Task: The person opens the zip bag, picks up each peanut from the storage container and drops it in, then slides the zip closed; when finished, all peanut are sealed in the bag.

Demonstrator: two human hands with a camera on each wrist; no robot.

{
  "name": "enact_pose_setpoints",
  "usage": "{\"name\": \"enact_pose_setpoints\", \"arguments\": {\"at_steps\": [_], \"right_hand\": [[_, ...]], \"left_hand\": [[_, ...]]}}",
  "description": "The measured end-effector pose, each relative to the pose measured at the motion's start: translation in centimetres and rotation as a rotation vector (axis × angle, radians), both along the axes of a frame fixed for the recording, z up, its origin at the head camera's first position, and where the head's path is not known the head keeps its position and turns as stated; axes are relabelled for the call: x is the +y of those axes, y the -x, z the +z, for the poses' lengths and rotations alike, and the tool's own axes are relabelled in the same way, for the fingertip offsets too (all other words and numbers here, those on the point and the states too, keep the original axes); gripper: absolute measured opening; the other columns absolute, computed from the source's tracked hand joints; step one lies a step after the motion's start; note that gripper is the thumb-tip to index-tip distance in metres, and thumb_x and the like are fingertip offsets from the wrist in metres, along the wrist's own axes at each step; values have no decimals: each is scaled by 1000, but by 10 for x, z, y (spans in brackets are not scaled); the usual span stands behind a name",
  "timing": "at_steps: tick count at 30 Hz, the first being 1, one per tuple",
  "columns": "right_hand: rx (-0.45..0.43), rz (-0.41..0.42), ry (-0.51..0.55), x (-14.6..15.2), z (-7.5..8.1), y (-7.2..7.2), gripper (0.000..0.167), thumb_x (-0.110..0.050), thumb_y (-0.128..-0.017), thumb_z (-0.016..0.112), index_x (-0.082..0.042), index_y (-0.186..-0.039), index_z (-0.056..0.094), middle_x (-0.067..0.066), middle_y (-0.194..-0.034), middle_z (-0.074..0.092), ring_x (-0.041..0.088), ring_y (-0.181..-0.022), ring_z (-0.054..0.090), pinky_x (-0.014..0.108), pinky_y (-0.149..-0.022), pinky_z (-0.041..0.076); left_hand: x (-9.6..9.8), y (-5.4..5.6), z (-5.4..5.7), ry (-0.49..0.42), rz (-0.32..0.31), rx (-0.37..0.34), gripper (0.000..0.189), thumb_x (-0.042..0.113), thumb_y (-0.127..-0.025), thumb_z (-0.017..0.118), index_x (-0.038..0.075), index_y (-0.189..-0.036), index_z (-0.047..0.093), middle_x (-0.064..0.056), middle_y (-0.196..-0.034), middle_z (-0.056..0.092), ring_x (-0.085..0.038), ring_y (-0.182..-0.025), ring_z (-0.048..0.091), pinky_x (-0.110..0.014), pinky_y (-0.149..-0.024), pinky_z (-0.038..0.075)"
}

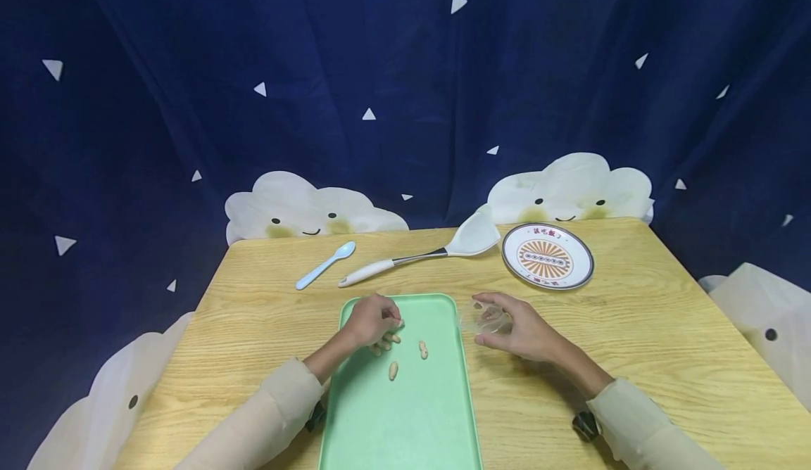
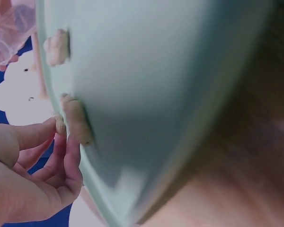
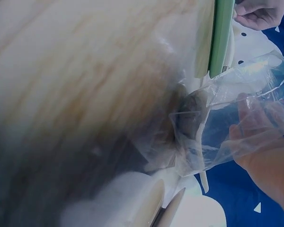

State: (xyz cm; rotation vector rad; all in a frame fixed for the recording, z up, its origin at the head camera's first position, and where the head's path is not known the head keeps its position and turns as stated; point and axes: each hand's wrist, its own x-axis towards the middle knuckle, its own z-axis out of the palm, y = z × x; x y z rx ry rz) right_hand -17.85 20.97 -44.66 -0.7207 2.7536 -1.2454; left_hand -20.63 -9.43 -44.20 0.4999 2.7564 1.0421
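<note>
My left hand (image 1: 372,321) is over the far left part of a green tray (image 1: 421,421). Its thumb and fingertips pinch a peanut (image 2: 60,124), seen best in the left wrist view. Several more peanuts (image 1: 382,345) lie on the tray just below that hand, and two single peanuts, one upper (image 1: 423,350) and one lower (image 1: 393,371), lie nearer its middle. Right of the tray, my right hand (image 1: 522,329) holds a clear plastic bag (image 3: 217,132) between thumb and fingers. A brownish shape shows through the bag; I cannot tell what it is.
Behind the tray lie a light blue spoon (image 1: 324,267) and a white spatula (image 1: 472,236) with a long handle. A patterned round plate (image 1: 579,248) sits at the back right of the wooden table (image 1: 659,315). A dark blue curtain (image 1: 405,48) hangs behind.
</note>
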Motion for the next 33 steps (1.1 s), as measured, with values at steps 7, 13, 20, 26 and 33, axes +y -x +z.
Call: {"name": "enact_pose_setpoints", "arguments": {"at_steps": [7,13,20,26,33], "right_hand": [[13,4,6,2,-3,0,68,-40,-77,77,-14,-134,50,7,-131,59,15,-103,63,47,-95,45],[13,3,4,2,-5,0,67,-40,-77,77,-15,-134,50,7,-130,59,14,-101,63,45,-94,46],[25,7,14,2,-3,-1,67,-37,-77,77,-12,-134,51,8,-129,60,13,-100,64,43,-92,48],[14,14,17,1,-3,-1,65,-34,-78,78,-14,-134,50,7,-123,62,10,-97,63,35,-86,50],[36,-7,0,1,-3,0,64,-35,-77,78,-16,-132,52,6,-128,60,23,-114,58,47,-94,47]], "left_hand": [[10,2,16,-137,-1,57,8,8,-87,66,6,-83,72,-6,-83,70,-13,-70,61,-25,-63,50],[29,-2,25,-222,-13,124,7,11,-87,67,8,-88,73,-3,-86,73,-14,-79,65,-22,-67,51],[57,-6,30,-342,-16,62,10,14,-88,67,7,-91,73,-8,-86,73,-19,-77,67,-21,-63,49],[81,-9,31,-369,-52,-5,11,14,-87,68,6,-94,74,-6,-86,73,-10,-73,66,-19,-64,51],[95,-14,32,-394,-110,-20,11,11,-86,69,8,-95,75,-5,-90,74,-8,-76,67,-17,-66,52]]}}
